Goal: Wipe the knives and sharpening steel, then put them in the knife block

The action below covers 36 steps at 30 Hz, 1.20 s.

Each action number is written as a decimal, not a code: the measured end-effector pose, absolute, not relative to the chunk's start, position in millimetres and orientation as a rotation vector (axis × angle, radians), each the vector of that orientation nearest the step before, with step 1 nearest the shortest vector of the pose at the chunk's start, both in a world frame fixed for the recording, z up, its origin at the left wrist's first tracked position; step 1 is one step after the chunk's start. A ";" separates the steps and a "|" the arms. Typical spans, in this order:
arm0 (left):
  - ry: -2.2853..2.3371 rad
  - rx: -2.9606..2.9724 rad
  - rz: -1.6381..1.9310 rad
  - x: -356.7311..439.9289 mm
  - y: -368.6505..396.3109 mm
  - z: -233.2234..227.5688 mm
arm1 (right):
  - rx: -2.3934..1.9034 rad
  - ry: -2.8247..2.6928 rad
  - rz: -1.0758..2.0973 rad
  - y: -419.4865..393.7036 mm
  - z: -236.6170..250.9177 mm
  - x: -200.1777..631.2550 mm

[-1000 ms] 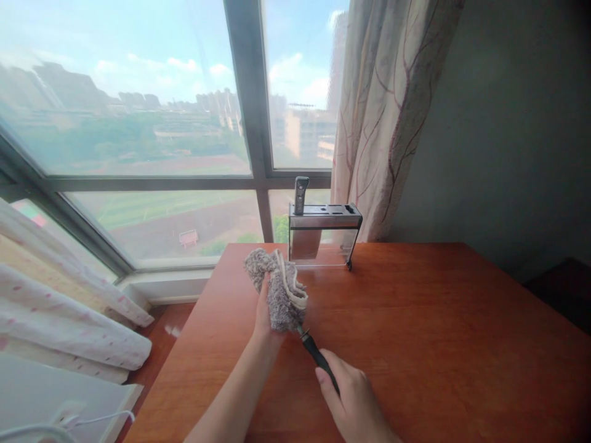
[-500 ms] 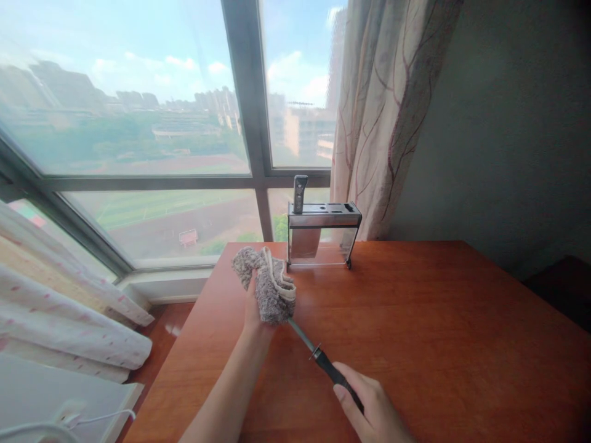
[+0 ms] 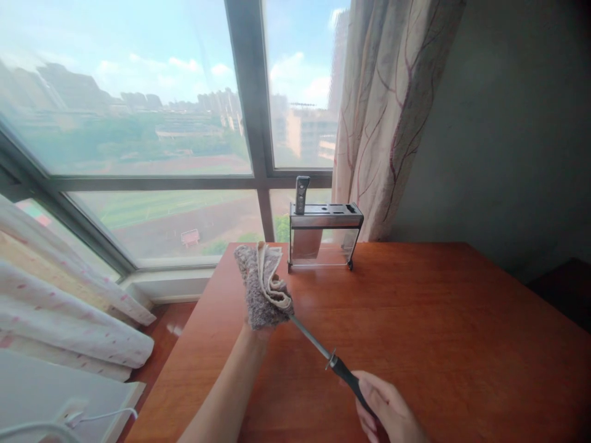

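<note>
My right hand (image 3: 385,403) is closed around the black handle of a honing steel (image 3: 311,337), whose thin grey rod slants up and left over the table. At its far end the rod runs into a fluffy grey-brown cloth (image 3: 265,295) with a pale edge. My left hand (image 3: 259,331) is wrapped in that cloth and gripping it about the rod; its fingers are mostly hidden under the folds. Behind the cloth stands a clear-sided knife block (image 3: 327,218) with a metal top. A cleaver (image 3: 301,195) sits upright in its left slot, its broad blade visible through the side.
The reddish-brown wooden table (image 3: 429,332) spreads under both hands, its left edge beside my left forearm. A window (image 3: 161,123) and curtains (image 3: 383,111) rise behind it. At lower left, a white cable (image 3: 104,415) runs over a pale surface.
My right hand and the handle have moved right and down, drawing more of the rod out of the cloth. The cloth has turned in my left hand and its folds stand differently.
</note>
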<state>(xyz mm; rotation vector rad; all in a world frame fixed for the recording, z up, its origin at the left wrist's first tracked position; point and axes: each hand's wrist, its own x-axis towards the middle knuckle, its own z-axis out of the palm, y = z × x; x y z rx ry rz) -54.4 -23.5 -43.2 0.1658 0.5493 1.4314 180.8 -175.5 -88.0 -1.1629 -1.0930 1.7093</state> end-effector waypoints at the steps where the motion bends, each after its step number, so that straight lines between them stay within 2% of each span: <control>1: 0.522 0.160 1.419 -53.4 -24.6 -43.9 | -1.106 -0.920 1.833 -174.9 -87.9 180.8; 4: 0.428 0.142 1.376 -51.3 -28.1 -45.3 | -0.962 -0.572 2.084 -172.5 -88.1 182.0; 7: 0.351 0.135 1.364 -50.7 -31.0 -42.4 | -0.945 -0.591 2.040 -171.1 -88.8 183.7; 11: 0.255 0.173 1.362 -50.0 -33.2 -32.1 | -1.124 -1.017 1.732 -171.7 -84.2 188.3; 14: 0.238 0.184 1.376 -48.9 -33.7 -27.0 | -1.242 -1.522 1.356 -171.5 -76.0 197.9; 18: 0.205 0.214 1.309 -45.3 -35.7 -28.8 | -1.119 -2.060 0.753 -165.0 -68.3 222.8; 21: 0.173 0.240 1.262 -39.2 -39.2 -29.9 | -1.116 -2.162 0.598 -156.3 -62.5 242.8; 26: 0.141 0.293 1.182 -28.3 -47.8 -21.3 | -1.331 -1.955 0.877 -144.7 -49.8 255.7; 32: 0.167 0.350 1.156 -19.5 -62.5 -6.6 | -1.411 -1.275 1.693 -148.4 -59.8 253.4; 36: 0.136 0.322 1.180 -17.8 -69.3 3.7 | -1.356 -1.059 1.826 -153.0 -65.8 248.5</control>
